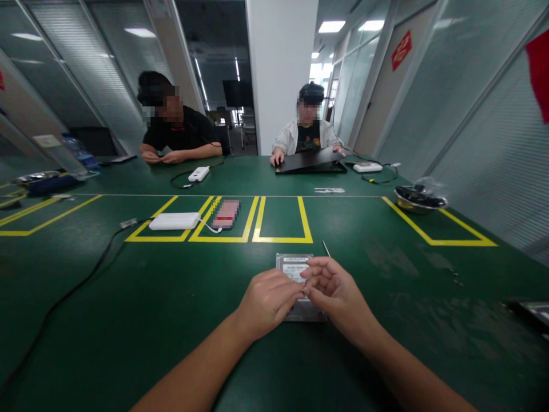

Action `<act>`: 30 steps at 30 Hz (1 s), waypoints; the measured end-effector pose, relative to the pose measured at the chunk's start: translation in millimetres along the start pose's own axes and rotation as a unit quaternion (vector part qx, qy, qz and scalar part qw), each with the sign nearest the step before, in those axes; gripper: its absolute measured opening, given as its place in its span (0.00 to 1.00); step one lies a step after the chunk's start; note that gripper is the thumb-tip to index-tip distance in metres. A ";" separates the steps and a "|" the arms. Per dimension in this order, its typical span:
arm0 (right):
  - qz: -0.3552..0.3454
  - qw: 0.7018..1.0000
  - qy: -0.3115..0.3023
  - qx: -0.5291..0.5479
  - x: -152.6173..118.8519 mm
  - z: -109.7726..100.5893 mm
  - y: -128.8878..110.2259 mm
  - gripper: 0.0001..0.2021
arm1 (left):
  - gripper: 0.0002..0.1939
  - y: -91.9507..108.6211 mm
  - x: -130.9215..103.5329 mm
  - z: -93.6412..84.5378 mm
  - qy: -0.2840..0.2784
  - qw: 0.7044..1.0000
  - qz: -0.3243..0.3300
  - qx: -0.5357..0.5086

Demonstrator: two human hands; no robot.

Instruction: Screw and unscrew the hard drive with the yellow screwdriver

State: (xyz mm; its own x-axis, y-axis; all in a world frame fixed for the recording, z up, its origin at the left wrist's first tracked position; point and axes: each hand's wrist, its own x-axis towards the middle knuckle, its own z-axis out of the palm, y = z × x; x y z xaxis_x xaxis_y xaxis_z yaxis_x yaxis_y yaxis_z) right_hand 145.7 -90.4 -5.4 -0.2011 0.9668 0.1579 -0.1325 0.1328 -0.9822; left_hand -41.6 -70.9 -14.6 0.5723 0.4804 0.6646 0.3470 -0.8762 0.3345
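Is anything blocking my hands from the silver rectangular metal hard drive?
Nothing visible: the left hand and right hand are over the silver rectangular metal hard drive. The thin silver rod shows beyond the right hand, not between.

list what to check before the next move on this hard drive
1. Hard drive lying flat on the green table: ok.
2. Top of the drive uncovered: not ok, the left hand and right hand hide part.
3. Small piece held between the hands: cannot tell.
4. Thin metal rod fully in sight: not ok, partly hidden.
5. Black cable clear of both hands: ok.
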 end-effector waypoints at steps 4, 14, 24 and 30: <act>0.001 0.999 0.016 -0.028 0.0 1.0 1.5 0.19 | 0.09 -0.8 0.1 2.0 0.008 1.000 -0.022 -0.014; -0.080 0.939 0.023 -0.333 -2.0 -26.0 -7.8 0.05 | 0.04 4.5 5.1 -2.5 0.068 0.992 -0.085 -0.057; -0.155 0.857 -0.103 -0.480 -0.1 -38.3 -14.1 0.05 | 0.06 9.4 4.0 -2.7 0.067 0.987 -0.115 -0.093; -0.146 0.843 -0.122 -0.504 -2.2 -42.2 -18.9 0.05 | 0.05 18.7 3.6 -2.4 0.076 0.988 -0.101 -0.090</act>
State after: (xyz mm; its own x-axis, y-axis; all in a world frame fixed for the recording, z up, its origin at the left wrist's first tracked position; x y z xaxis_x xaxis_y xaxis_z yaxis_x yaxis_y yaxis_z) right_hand 189.6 -85.9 8.5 -0.5131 0.8029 0.3033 0.6550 0.5947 -0.4662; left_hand -34.8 -85.7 -4.3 0.3816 0.6468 0.6603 0.2971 -0.7623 0.5750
